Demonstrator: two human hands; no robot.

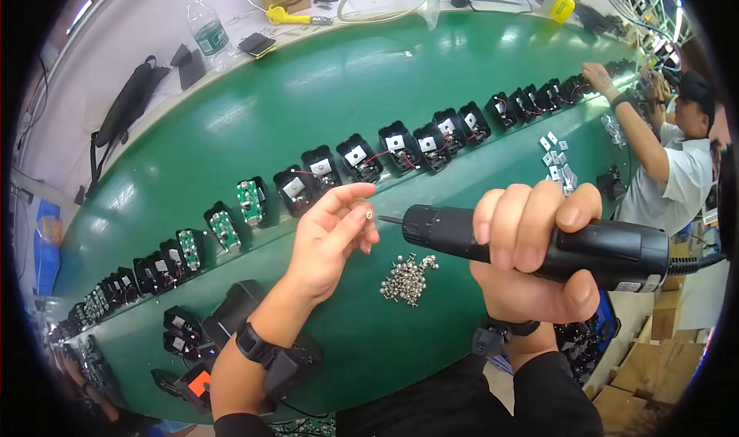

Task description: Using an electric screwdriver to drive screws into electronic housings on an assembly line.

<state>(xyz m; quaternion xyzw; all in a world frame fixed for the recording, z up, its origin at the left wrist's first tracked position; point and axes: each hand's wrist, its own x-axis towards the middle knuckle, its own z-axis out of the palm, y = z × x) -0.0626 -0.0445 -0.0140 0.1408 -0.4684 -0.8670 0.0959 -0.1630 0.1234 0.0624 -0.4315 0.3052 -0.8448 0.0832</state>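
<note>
Landmark, as I see it from the room: one loose pile of silver screws (408, 281), lying on a green worktop (292, 121); sides are the worker's own.

Left hand, one (327, 241): raised, left of the pile and slightly beyond it; thumb and forefinger pinch a small metal fastener (369, 214), remaining fingers loosely curled.

Right hand, one (531, 241): right of the pile, fingers wrapped firmly around a black electric screwdriver (454, 231). Its bit points left at the fastener, just beside it; whether the two touch I cannot tell. A black cord (687, 264) trails off rightward, away from the pile.

Black housings, a long row (398, 149): beyond the pile, running off to both sides of it. Those straight beyond hold pale plates and red wires; several to the left carry green circuit boards (249, 198).

Small silvery plates, loose group (556, 158): beyond and right of the pile.

Co-worker in a white shirt, one (677, 183): far right of the pile, a hand (598, 77) at the row.

Clear bottle, one (209, 33): far beyond the pile, leftward.

Yellow bottle, one (563, 7): far beyond it, rightward.
</note>
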